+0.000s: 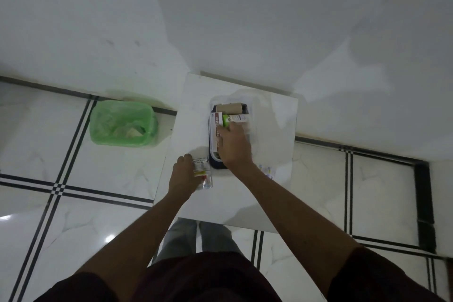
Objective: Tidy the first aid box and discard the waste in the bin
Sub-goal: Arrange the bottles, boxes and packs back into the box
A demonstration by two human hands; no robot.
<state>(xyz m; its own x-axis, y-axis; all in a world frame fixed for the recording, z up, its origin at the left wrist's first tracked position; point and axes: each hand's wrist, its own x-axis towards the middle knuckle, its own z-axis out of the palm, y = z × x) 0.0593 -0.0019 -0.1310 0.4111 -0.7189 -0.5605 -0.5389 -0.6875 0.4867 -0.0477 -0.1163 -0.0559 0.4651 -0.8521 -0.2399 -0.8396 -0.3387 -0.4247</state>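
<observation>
The first aid box (212, 157), dark blue with a clear lid open behind it, sits on a small white table (186, 110). Inside it lie a tan bandage roll (231, 107), a white carton with brown lettering (216, 130) and a green-and-white tube box (232, 119). My right hand (234, 144) reaches into the box, its fingers on the green-and-white tube box. My left hand (185, 171) rests on the table left of the box, closed on a clear packet with red and yellow print (203, 174).
A green bin lined with a green bag (122, 122), with some waste inside, stands on the tiled floor left of the table. A small printed strip (267, 170) lies on the table right of my right wrist. A white wall rises behind the table.
</observation>
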